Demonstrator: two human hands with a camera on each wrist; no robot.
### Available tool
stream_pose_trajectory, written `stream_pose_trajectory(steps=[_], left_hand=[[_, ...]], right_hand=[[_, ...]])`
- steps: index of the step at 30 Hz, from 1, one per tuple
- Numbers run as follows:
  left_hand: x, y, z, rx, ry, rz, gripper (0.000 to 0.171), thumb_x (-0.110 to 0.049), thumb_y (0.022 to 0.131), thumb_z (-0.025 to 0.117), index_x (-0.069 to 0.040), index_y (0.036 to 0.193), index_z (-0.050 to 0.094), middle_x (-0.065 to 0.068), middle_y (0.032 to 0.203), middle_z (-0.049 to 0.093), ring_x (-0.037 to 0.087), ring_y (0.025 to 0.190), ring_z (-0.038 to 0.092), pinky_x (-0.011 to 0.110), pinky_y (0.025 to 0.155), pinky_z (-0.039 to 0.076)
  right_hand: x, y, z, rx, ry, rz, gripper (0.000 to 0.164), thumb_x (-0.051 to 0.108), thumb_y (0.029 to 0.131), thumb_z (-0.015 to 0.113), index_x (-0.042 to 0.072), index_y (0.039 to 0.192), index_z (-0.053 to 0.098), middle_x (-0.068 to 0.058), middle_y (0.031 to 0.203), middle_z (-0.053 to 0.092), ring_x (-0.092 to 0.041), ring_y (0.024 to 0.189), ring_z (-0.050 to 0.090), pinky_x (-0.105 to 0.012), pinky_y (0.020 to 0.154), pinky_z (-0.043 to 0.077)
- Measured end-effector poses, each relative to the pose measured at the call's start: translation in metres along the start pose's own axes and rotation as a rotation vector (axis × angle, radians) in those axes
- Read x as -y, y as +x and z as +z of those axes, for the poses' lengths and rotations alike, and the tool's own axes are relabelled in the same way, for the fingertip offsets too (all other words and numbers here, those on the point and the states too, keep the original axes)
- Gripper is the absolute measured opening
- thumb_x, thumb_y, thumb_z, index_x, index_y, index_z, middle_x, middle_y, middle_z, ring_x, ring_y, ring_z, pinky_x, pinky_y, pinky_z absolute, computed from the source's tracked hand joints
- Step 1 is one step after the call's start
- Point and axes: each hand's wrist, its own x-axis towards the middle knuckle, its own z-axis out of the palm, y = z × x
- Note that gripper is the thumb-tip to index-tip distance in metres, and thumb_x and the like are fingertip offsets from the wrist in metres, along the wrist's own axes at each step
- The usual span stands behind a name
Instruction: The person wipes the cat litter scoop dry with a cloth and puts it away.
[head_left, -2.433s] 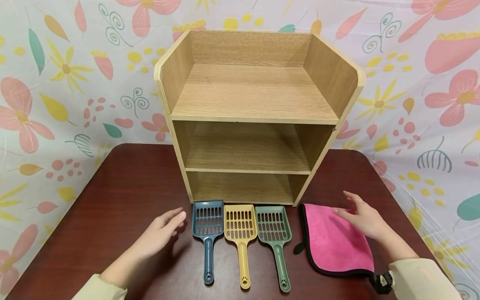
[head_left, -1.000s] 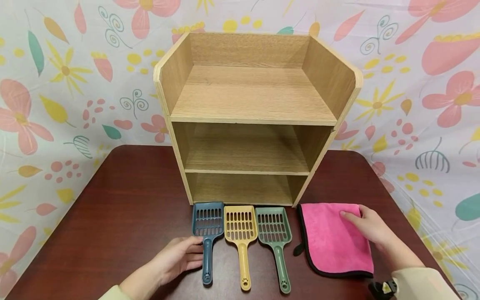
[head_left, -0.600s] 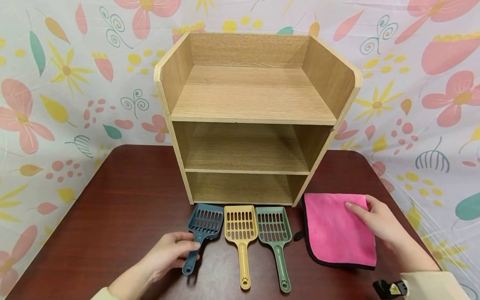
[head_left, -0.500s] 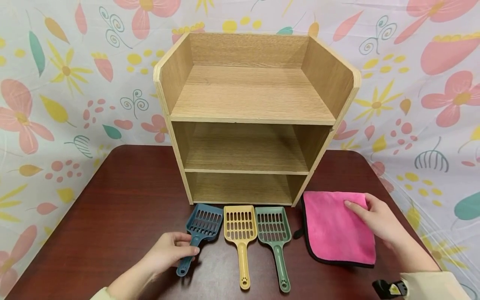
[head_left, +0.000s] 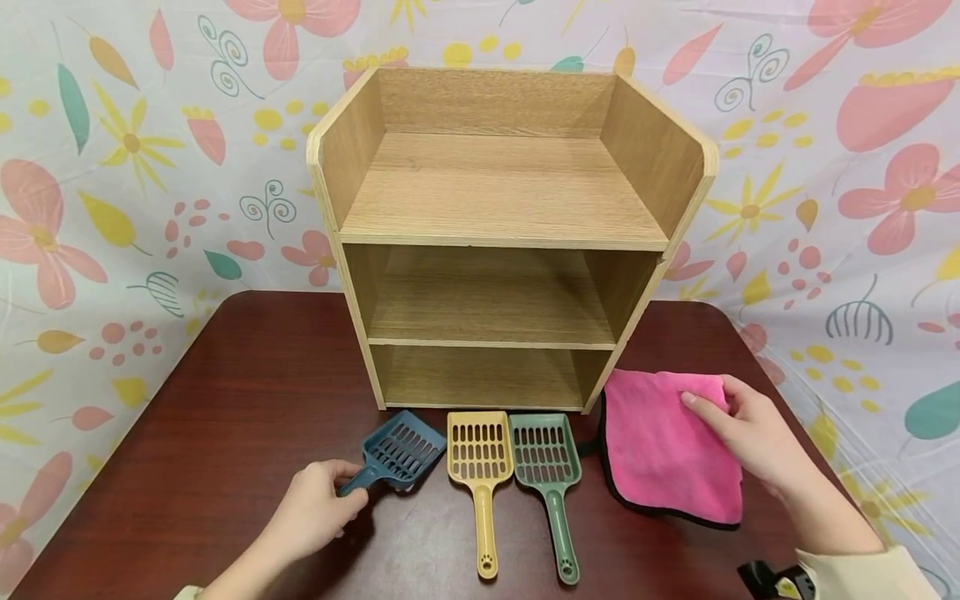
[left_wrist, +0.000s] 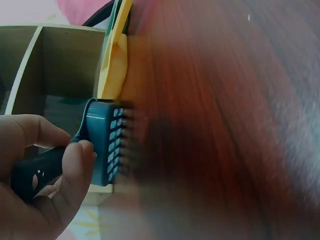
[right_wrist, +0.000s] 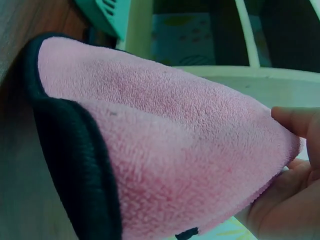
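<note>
My left hand grips the handle of a blue slotted litter scoop, whose head points away to the right. In the left wrist view, thumb and fingers wrap the dark blue handle, with the scoop's slotted underside facing the table. On the right, my right hand pinches the upper right corner of a folded pink towel with black edging. The right wrist view shows the towel hanging in folds from thumb and fingers. A yellow litter scoop and a green one lie side by side between the hands.
A wooden shelf unit with three levels stands behind the scoops, their heads close to its base. Dark red-brown table lies beneath everything. A floral cloth covers the wall behind and at both sides.
My left hand has taken the blue scoop by its handle, pulled it left and turned it. My right hand has taken hold of the towel's corner and raised it toward the shelf unit.
</note>
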Motion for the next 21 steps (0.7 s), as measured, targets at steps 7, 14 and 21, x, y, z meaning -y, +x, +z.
stream_pose_trajectory(steps=[7,14,21], left_hand=[[-0.008,-0.003,-0.012,-0.067,0.247,0.116,0.030,-0.005,0.076,0.063,-0.001,0.105,0.069,-0.003,0.071,0.062,0.005,0.049,0.037,0.020,0.046,0.033],[-0.018,-0.008,-0.024,-0.136,0.416,0.222,0.028,-0.011,0.077,0.064,-0.009,0.104,0.071,-0.005,0.073,0.062,0.007,0.057,0.041,0.022,0.049,0.034],[-0.027,-0.007,-0.029,-0.205,0.455,0.374,0.028,-0.009,0.076,0.065,-0.011,0.103,0.071,-0.004,0.085,0.066,0.006,0.063,0.046,0.024,0.055,0.039]], right_hand=[[0.017,-0.010,0.000,-0.009,-0.001,-0.048,0.016,0.028,0.093,0.060,0.015,0.090,0.051,0.004,0.061,0.058,-0.014,0.050,0.055,-0.028,0.046,0.045],[0.034,-0.017,-0.005,-0.051,-0.043,-0.086,0.008,0.024,0.092,0.062,0.020,0.093,0.055,0.004,0.061,0.059,-0.015,0.050,0.056,-0.026,0.047,0.045],[0.048,-0.024,-0.011,-0.061,-0.027,-0.126,0.009,0.021,0.091,0.064,0.016,0.096,0.057,0.005,0.060,0.059,-0.014,0.049,0.055,-0.025,0.046,0.044]])
